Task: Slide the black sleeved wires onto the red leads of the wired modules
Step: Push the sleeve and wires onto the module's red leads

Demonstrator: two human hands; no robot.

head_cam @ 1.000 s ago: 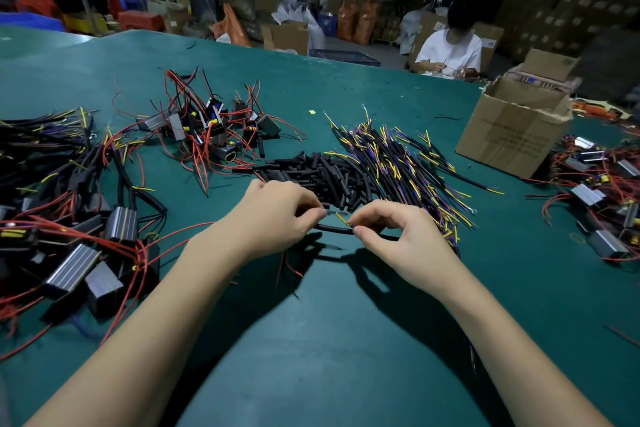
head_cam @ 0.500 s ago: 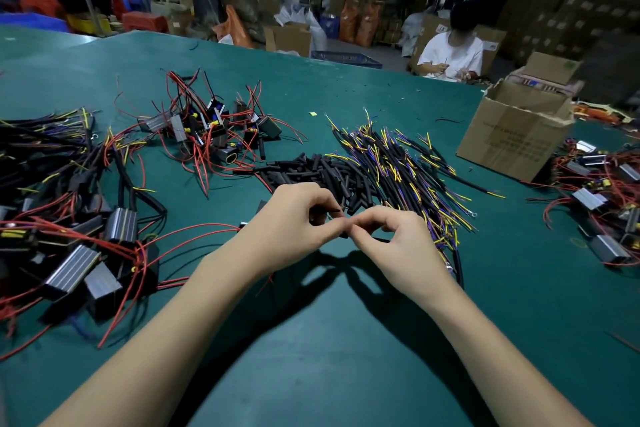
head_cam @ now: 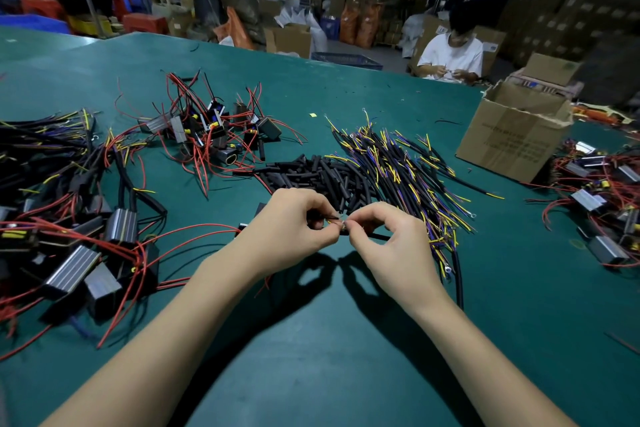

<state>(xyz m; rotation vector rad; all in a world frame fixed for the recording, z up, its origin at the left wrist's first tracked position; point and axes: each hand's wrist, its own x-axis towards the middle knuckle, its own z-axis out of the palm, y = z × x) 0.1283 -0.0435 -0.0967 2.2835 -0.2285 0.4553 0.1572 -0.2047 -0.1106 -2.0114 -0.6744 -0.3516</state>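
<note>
My left hand (head_cam: 294,224) and my right hand (head_cam: 388,243) meet fingertip to fingertip above the green table (head_cam: 329,340). The right hand pinches a black sleeved wire (head_cam: 375,236) whose length runs out under the palm. The left hand pinches a thin wire end against it; a red lead (head_cam: 194,230) arcs from under that hand toward a module pile (head_cam: 86,253) at the left. What exactly sits between the fingertips is too small to tell. Just behind the hands lies a heap of short black sleeves (head_cam: 322,173) and a bundle of black wires with yellow and purple ends (head_cam: 408,170).
A second tangle of modules with red leads (head_cam: 214,132) lies at the back left, and another (head_cam: 602,198) at the far right. An open cardboard box (head_cam: 516,135) stands at the right. A person in a white shirt (head_cam: 452,55) sits beyond the table's far edge.
My hands closed the gap between them a second ago and have stayed fingertip to fingertip. The black wire's end has come in between the fingertips.
</note>
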